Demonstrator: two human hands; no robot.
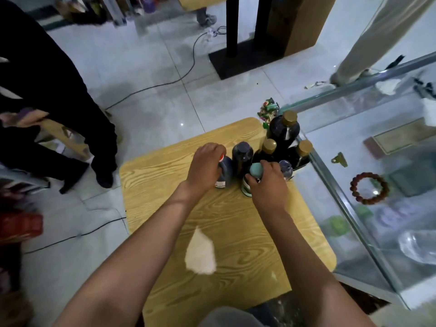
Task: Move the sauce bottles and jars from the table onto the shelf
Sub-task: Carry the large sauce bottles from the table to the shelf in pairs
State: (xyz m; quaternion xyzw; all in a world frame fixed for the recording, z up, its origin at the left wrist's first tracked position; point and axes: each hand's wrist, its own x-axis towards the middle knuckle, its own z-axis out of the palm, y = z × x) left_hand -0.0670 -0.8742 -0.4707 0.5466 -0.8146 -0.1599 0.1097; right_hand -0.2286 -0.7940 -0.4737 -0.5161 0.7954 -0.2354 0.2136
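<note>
Both hands on bottles at far-right part of the wooden desk [165, 232]. Left hand [206, 165] wraps from above over neck/shoulder of a dark bottle w/ red-white cap [223, 172], fingers curled closed round it; bottle upright, base looks on the desk. Right hand [269, 182] grips a dark bottle w/ teal cap [256, 169], fingers closed round neck just under cap, thumb side toward cap; also upright, long axis vertical. Key relation: both grasped bottles are front row, nearest the person, directly under the hands, so the lift is straight up; the rest of the cluster sits right behind, touching or nearly so: a dark-capped bottle [242, 154] between the hands, three gold-capped bottles [284, 128] behind, a small jar w/ bluish lid [286, 168] just beside right-hand knuckles. Risk, my guess: clipping the neighbours on lift. Glass shelf/case [354, 161] lies to the right, abutting desk edge, so right hand is nearer. Labels: white patch low on both grasped bottles, text too small/blurred to read; no brand legible.
</note>
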